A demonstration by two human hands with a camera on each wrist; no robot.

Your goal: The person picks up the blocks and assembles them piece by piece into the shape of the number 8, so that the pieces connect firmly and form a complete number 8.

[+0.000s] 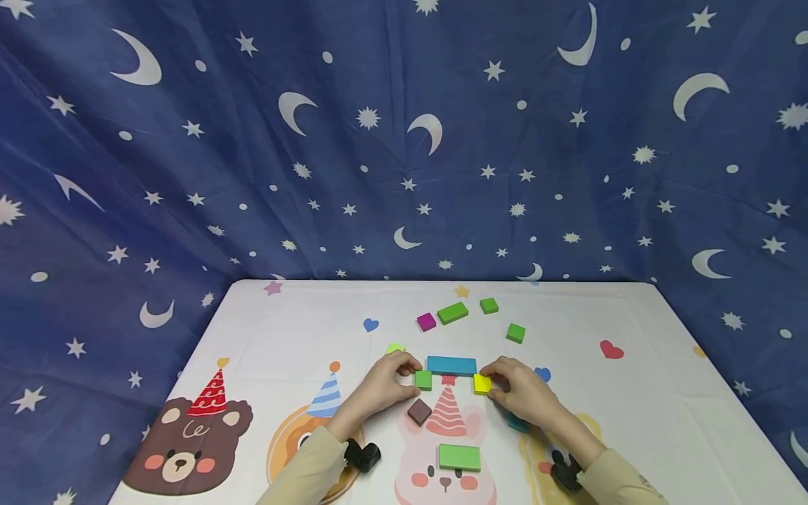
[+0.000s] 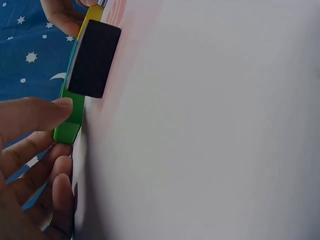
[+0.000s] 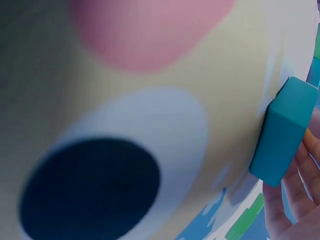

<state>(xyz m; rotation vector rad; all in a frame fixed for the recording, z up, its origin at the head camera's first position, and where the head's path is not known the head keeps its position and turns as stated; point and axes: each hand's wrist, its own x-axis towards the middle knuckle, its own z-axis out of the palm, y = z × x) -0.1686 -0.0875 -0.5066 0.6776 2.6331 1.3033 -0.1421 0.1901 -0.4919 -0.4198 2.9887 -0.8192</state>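
My left hand (image 1: 381,384) pinches a small green square block (image 1: 423,380) between thumb and fingers; the left wrist view shows the thumb on that green block (image 2: 69,120). My right hand (image 1: 522,394) pinches a yellow square block (image 1: 482,384) at its right side. A long blue block (image 1: 452,365) lies flat just behind and between these two blocks. Close to the left fingers lies a dark brown block (image 1: 419,412), turned cornerwise. Partly hidden under the right hand is a teal block (image 1: 517,423), seen large in the right wrist view.
Behind my left hand a lime block (image 1: 395,348) peeks out. Farther back lie a magenta block (image 1: 426,322), a longer green block (image 1: 452,313) and two small green ones (image 1: 489,306). Nearer me is a light green rectangular block (image 1: 459,457). The printed white cloth (image 1: 303,315) covers the table.
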